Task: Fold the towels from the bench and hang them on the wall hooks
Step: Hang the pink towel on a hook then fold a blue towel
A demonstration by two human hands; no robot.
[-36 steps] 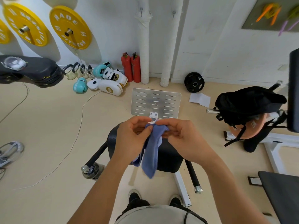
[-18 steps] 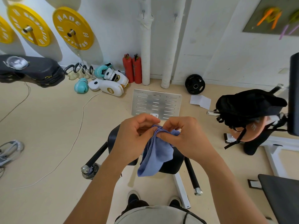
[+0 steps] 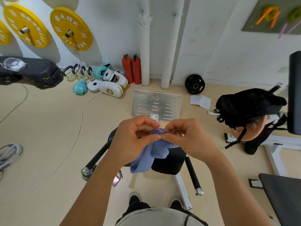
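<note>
Head view, from left to right: the left hand (image 3: pixel 130 141) has its fingers curled in, thumb and fingertips pinching the top edge of a small periwinkle-blue terry towel (image 3: pixel 151 154). Touching it fingertip to fingertip on the right, the right hand (image 3: pixel 189 139) pinches the same bunched edge. The towel is held in the air between the two hands and hangs down below them in a loose, rumpled fold, above the black padded bench seat (image 3: pixel 169 162) that lies under and just behind the hands.

Judging from this, the fold is only half made, and the main risk is the grip itself. Both hands hold the cloth at nearly one spot, so the lower corners hang free and uneven; if either pinch loosens while the fingers shift for a new hold, the layers could slide apart and the fold would be lost, or the towel could drop to the beige floor (image 3: pixel 48 144) below the left hand. Soft terry gives little to hold on to at a bunched edge.

Up and beyond the hands, two small metal wall hooks (image 3: pixel 142 13) already carry long white rolled towels (image 3: pixel 145 51). Whether a free hook exists is not visible, so hanging this one may crowd or dislodge what hangs there.
</note>
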